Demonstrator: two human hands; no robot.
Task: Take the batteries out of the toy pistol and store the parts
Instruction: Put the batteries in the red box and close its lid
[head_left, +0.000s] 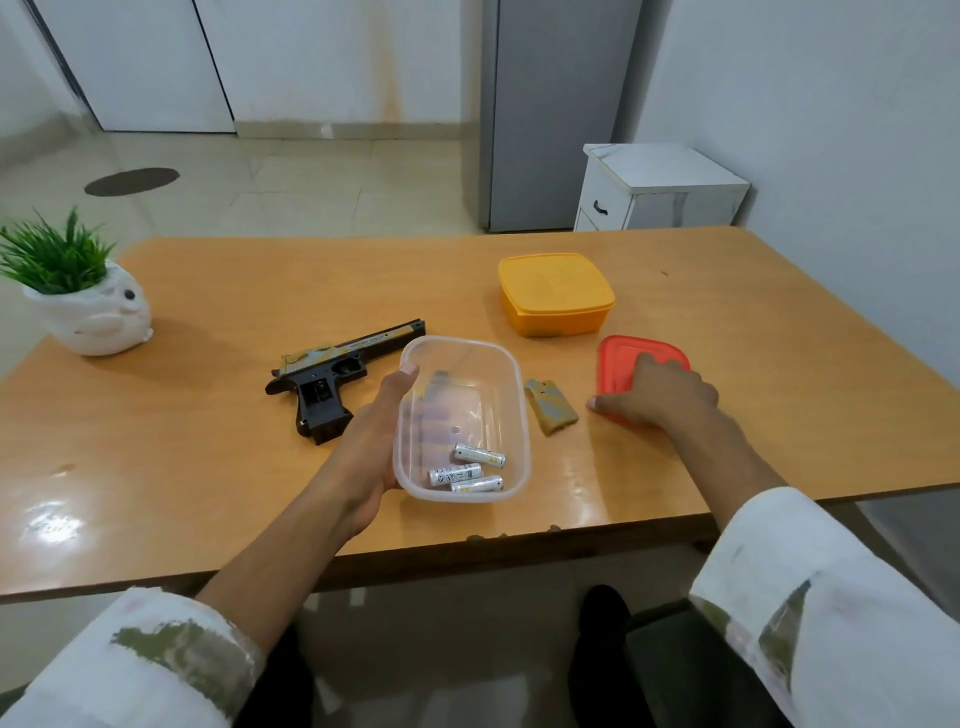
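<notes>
A clear plastic container (511, 384) is tilted up off the table, and my left hand (374, 441) grips its left wall, thumb on the rim and fingers beneath. Three white batteries (470, 470) lie in its near end. The black and camouflage toy pistol (337, 371) lies on its side to the left, its grip open and empty. Its camouflage battery cover (549, 405) rests on the table right of the container. My right hand (657, 392) grips the near edge of the red lid (623, 353).
A shut yellow box (556, 293) stands behind the red lid. A white rabbit-shaped pot with a green plant (85, 299) sits at the table's far left. The wooden table (208, 467) ends close to my body. A white cabinet (654, 189) stands beyond the far edge.
</notes>
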